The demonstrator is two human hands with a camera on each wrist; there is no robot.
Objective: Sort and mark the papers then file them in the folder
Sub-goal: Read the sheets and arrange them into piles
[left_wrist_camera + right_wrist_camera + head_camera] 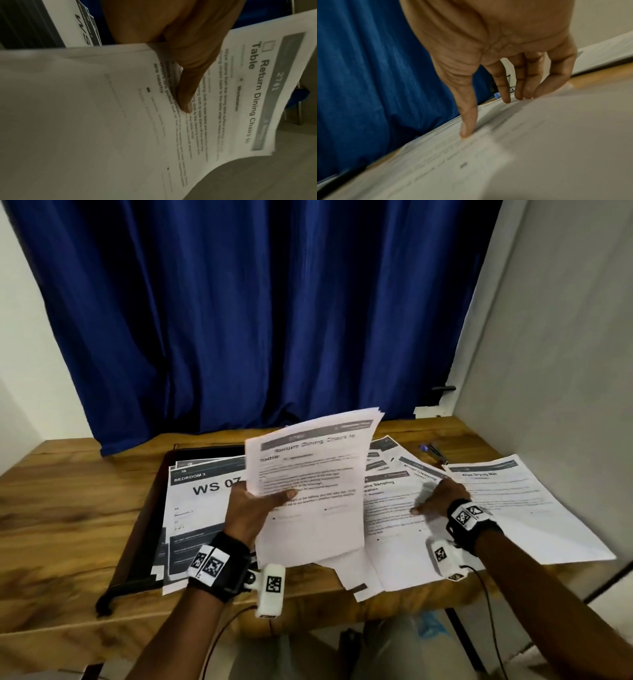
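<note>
In left hand [251,505]: "Return Dining Chairs" sheets [223,108] (blurred)

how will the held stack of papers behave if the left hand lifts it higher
The stack probably flops: its far corner already curls in the left wrist view. The left hand grips only one edge, thumb on top, so sheets may fan or slip. It looks light, a few thin sheets.

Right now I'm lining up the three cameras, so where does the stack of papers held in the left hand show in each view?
Head: stack of papers at centre, raised above the table, left hand gripping its left edge.
Left wrist: stack of papers fills most of the frame, thumb across the print.
Right wrist: not clearly in it; the right hand touches papers lying on the table.
Shared landmark: blue curtain.
</note>
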